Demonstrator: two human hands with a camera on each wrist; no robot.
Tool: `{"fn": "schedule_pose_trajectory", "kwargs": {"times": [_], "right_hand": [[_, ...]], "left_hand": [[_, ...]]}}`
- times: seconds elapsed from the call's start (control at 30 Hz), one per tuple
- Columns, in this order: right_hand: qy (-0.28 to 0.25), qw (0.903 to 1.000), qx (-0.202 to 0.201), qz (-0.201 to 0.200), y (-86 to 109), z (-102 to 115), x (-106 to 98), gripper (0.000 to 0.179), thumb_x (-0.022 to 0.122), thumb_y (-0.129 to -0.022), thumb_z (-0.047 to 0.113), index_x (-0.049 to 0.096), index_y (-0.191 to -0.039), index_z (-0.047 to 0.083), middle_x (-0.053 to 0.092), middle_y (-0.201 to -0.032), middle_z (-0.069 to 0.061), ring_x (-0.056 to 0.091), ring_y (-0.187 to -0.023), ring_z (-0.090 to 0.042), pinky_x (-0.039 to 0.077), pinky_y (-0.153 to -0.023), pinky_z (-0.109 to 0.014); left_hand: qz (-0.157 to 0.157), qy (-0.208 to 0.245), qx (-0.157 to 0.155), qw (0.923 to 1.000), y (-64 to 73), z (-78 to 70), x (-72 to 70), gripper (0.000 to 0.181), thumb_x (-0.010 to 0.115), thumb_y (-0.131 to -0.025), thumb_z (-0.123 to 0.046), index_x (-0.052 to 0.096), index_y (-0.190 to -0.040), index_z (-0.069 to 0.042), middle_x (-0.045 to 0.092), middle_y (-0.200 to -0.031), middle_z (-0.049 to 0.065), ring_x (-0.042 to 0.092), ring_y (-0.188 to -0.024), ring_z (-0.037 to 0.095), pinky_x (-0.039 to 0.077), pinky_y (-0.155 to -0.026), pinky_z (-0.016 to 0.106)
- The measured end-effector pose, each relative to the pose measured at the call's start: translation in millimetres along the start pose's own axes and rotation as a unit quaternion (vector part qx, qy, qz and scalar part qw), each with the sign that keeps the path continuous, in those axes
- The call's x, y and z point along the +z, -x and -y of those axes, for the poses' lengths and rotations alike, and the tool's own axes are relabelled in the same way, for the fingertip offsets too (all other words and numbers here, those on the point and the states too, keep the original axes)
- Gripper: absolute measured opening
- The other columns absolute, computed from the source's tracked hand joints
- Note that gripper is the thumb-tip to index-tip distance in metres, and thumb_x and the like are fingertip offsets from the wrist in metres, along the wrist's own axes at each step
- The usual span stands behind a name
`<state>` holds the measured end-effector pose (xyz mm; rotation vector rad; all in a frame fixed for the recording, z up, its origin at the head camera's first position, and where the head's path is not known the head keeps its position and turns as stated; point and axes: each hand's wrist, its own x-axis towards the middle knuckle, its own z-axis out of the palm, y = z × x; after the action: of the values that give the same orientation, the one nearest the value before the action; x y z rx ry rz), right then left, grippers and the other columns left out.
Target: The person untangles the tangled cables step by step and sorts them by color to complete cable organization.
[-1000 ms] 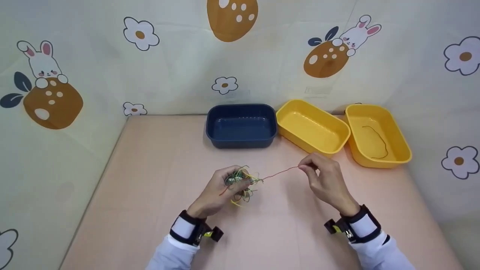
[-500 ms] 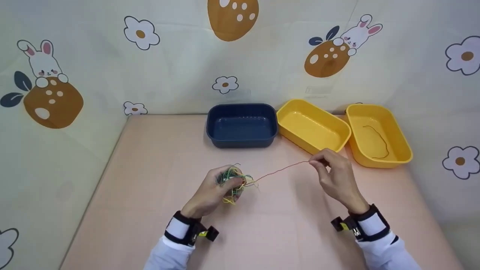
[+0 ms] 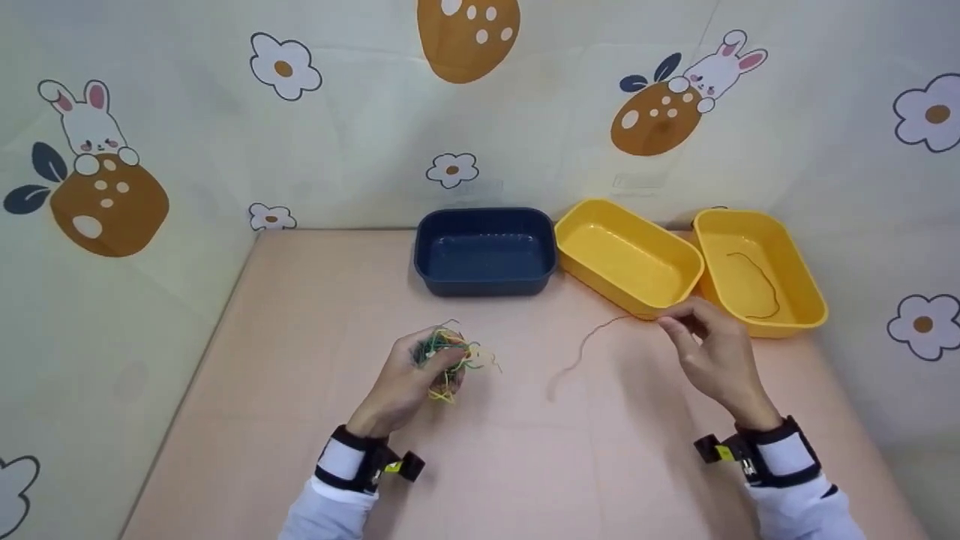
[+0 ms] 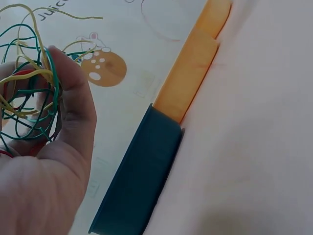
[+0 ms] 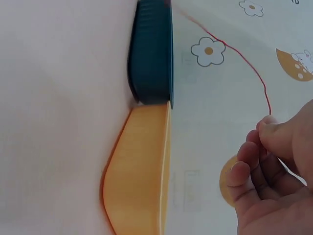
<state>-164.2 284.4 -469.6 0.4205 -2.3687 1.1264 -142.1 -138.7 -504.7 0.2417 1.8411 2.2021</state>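
Observation:
In the head view my left hand (image 3: 405, 382) grips a tangled bundle of thin wires (image 3: 447, 367), and loose ends stick out past the thumb. Green, yellow and some red strands show in the bundle (image 4: 34, 93) in the left wrist view. My right hand (image 3: 716, 356) pinches one end of a single red wire (image 3: 589, 346) between thumb and forefinger, in front of the middle yellow bin. The wire's other end hangs free and blurred, apart from the bundle. In the right wrist view the red wire (image 5: 244, 58) curves away from the pinching fingertips (image 5: 268, 122).
A dark blue bin (image 3: 485, 286) stands at the back of the table (image 3: 315, 337). Beside it sits a tilted yellow bin (image 3: 600, 281). Another yellow bin (image 3: 806, 289) at the right holds one thin curved wire (image 3: 769, 281). A patterned cloth wall (image 3: 360, 127) rises behind.
The red wire has come out of the bundle and now trails from my right hand, which has moved right. My left hand has shifted left with the bundle.

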Motion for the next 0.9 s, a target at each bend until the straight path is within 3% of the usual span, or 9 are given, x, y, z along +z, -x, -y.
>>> {"fn": "schedule_pose_trajectory", "kwargs": {"times": [0.1,0.3,0.37,0.53,0.6,0.73,0.8,0.9], "right_hand": [[-0.019,0.9987,0.045,-0.017,1.9,-3.3,-14.3,0.007,0.079,-0.100,-0.009,0.080,-0.104,-0.004,0.080,-0.096,-0.011,0.066,-0.085,0.003,0.054,-0.083,-0.003],[-0.047,0.9850,0.140,-0.089,3.4,-12.2,-44.1,0.011,0.077,-0.106,0.001,0.080,-0.114,-0.005,0.074,-0.100,0.014,0.068,-0.090,-0.004,0.057,-0.087,-0.005],[-0.073,0.9728,0.179,-0.128,1.5,-16.4,-54.5,0.015,0.078,-0.106,0.006,0.080,-0.116,-0.006,0.074,-0.098,0.012,0.067,-0.086,-0.008,0.058,-0.082,-0.007],[-0.189,0.9210,0.260,-0.220,-6.4,-29.9,-80.3,0.018,0.080,-0.106,0.013,0.080,-0.116,-0.001,0.073,-0.097,-0.003,0.060,-0.077,-0.017,0.057,-0.068,-0.014],[-0.207,0.9067,0.274,-0.245,-9.5,-37.2,-88.3,0.016,0.080,-0.106,0.013,0.080,-0.115,0.000,0.071,-0.097,-0.005,0.058,-0.077,-0.019,0.056,-0.066,-0.014],[-0.138,0.9047,0.313,-0.254,-16.0,-52.5,-99.9,0.009,0.076,-0.109,0.017,0.079,-0.112,0.009,0.068,-0.096,0.002,0.057,-0.079,-0.015,0.053,-0.067,-0.011],[-0.081,0.9044,0.343,-0.241,-19.0,-60.2,-104.2,0.009,0.073,-0.111,0.020,0.079,-0.113,0.014,0.067,-0.097,0.007,0.058,-0.083,-0.011,0.052,-0.070,-0.010],[-0.029,0.8963,0.387,-0.215,-22.6,-72.2,-108.9,0.010,0.069,-0.113,0.025,0.077,-0.114,0.020,0.064,-0.098,0.014,0.057,-0.089,-0.007,0.050,-0.074,-0.007]], "left_hand": [[-0.009,-0.005,-0.005,0.9999,0.8,0.7,-4.1,0.020,0.072,-0.111,-0.015,0.071,-0.123,0.001,0.075,-0.088,0.004,0.072,-0.075,0.011,0.061,-0.065,0.022],[-0.023,0.013,-0.018,0.9995,3.1,0.7,-9.5,0.018,0.071,-0.112,-0.017,0.070,-0.124,-0.004,0.076,-0.086,0.003,0.071,-0.072,0.013,0.063,-0.065,0.024],[-0.031,0.016,-0.022,0.9992,3.9,0.2,-10.7,0.018,0.071,-0.112,-0.018,0.069,-0.124,-0.004,0.076,-0.085,0.003,0.072,-0.072,0.014,0.063,-0.065,0.024],[-0.046,0.018,-0.028,0.9984,4.8,0.1,-12.0,0.018,0.073,-0.111,-0.017,0.068,-0.123,-0.004,0.077,-0.085,0.003,0.073,-0.073,0.014,0.065,-0.067,0.025],[-0.049,0.019,-0.031,0.9981,4.7,0.3,-12.2,0.018,0.074,-0.111,-0.017,0.068,-0.122,-0.005,0.077,-0.085,0.003,0.073,-0.073,0.013,0.065,-0.067,0.025],[-0.063,0.023,-0.035,0.9971,4.4,1.4,-12.9,0.018,0.074,-0.110,-0.018,0.069,-0.122,-0.006,0.077,-0.085,0.004,0.073,-0.073,0.013,0.065,-0.067,0.026],[-0.070,0.023,-0.036,0.9966,4.5,1.8,-13.3,0.019,0.074,-0.110,-0.017,0.069,-0.124,-0.005,0.077,-0.085,0.004,0.073,-0.073,0.014,0.066,-0.067,0.027],[-0.078,0.022,-0.037,0.9960,4.2,1.9,-13.6,0.021,0.074,-0.110,-0.016,0.068,-0.127,-0.005,0.077,-0.085,0.005,0.073,-0.073,0.016,0.065,-0.067,0.027]]}}
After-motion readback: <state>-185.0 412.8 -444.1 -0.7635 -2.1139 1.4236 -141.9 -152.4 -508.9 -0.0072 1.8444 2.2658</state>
